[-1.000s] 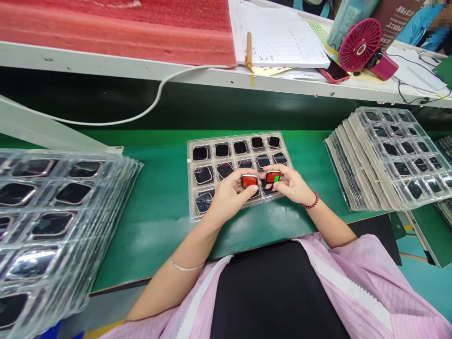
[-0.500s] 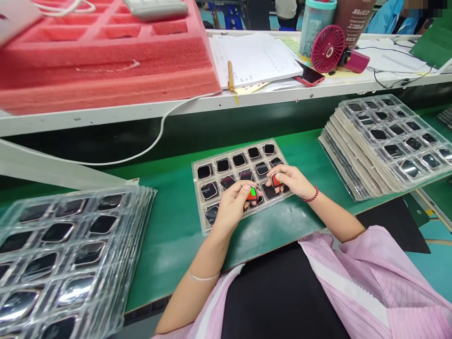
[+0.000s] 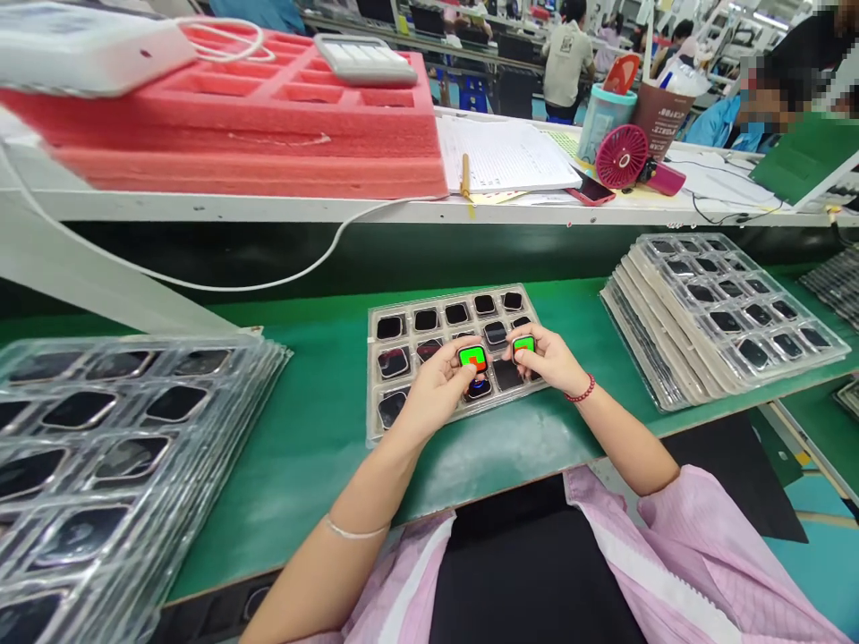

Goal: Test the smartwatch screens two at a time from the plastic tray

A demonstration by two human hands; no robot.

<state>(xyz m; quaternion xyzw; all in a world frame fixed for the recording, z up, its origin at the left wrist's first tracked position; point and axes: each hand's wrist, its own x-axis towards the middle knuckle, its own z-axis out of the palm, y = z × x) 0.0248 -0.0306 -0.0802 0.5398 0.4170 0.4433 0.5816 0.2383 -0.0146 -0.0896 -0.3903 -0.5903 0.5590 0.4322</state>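
Note:
My left hand (image 3: 435,386) grips a smartwatch (image 3: 472,358) without a strap, its lit screen green and red, the thumb on the glass. In my right hand (image 3: 547,358) is a second smartwatch (image 3: 524,345), also lit green with a red patch under the thumb. Both are held just above a clear plastic tray (image 3: 370,380) whose pockets hold several dark-screened watches, one of them a watch (image 3: 456,313) in the back row. Part of the tray's front right is hidden by my hands.
Stacked trays of watches stand at the left (image 3: 221,447) and right (image 3: 661,358) on the green bench (image 3: 322,411). A white shelf (image 3: 376,211) behind carries pink foam (image 3: 268,161), papers (image 3: 510,156), a phone (image 3: 591,190) and a small fan (image 3: 622,156). A white cable (image 3: 309,268) hangs below it.
Both screens now show mostly green where they were mostly red. My thumbs have shifted on the glass. The camera view has tilted up, showing more of the room behind.

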